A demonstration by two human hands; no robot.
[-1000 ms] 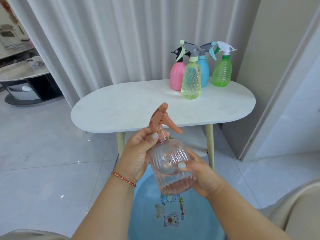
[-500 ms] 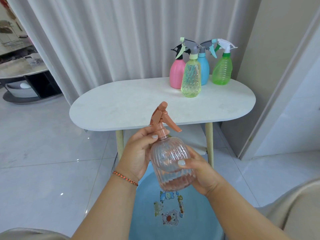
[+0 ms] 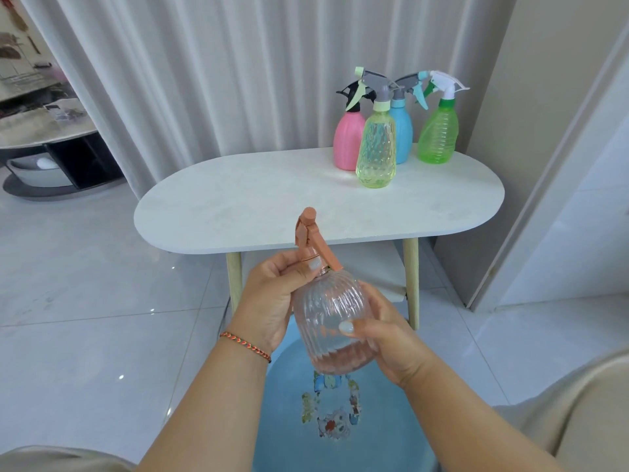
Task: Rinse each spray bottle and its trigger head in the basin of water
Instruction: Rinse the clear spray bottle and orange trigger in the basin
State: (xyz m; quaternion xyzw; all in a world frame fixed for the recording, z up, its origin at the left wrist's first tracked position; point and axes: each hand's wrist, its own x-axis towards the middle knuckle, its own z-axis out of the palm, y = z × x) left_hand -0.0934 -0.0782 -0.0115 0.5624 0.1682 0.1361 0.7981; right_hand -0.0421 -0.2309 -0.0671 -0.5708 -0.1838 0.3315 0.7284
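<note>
White curtains hang behind the bench (image 3: 238,212) while, above the basin (image 3: 391,420), her right hand (image 3: 391,338) cups the upright bottle (image 3: 332,321) and her left hand (image 3: 272,294) pinches its trigger head (image 3: 311,238).

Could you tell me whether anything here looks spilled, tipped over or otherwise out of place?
Nothing stands out. The four spray bottles stand upright on the white table, and no spill shows. The left hand grips the trigger head's collar, and the right hand holds the clear ribbed bottle above the blue basin.
</note>
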